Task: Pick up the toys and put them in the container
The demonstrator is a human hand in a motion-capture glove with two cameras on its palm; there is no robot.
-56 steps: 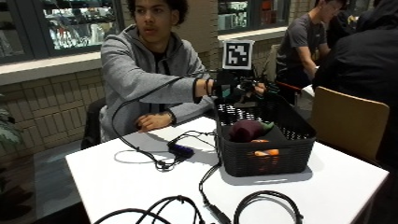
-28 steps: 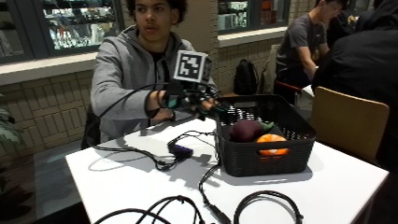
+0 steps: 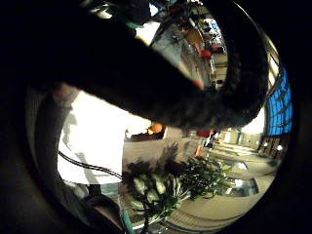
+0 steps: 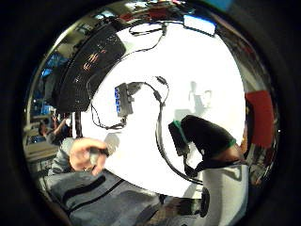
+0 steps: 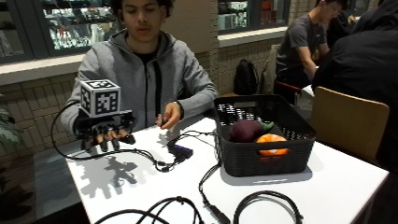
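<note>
toys: a dark purple one [image 5: 246, 130] and an orange one [image 5: 272, 139] are lying inside the black container [image 5: 264, 157], touching each other, w/ a bit of green showing between them near the far wall. the container is sitting on the white tabletop [image 5: 336, 186] toward its right side as seen from the outside view, and it is also showing as a dark perforated wall [image 4: 89, 66] in the thumb-side palm view.

the gloved right hand [image 5: 104, 132] is hovering above the tabletop's near-left corner, well apart from the container, palm facing down. its fingers [image 5: 115, 140] are hanging down, spread a little and only slightly bent, gripping nothing and touching nothing; their shadow is falling on the tabletop below. in the little-finger-side view a dark finger [image 3: 146, 83] is filling most of the picture, w/ no thing under it.

the bare left hand [image 5: 169, 115] is resting at the tabletop's far edge, between the gloved hand and the container, fingers loosely curled; can't tell whether it's holding anything.

a small blue box [image 5: 181, 150] w/ cables is lying on the tabletop just beside the container's left wall. black cables [image 5: 267, 205] are looping across the near part of the tabletop.
</note>
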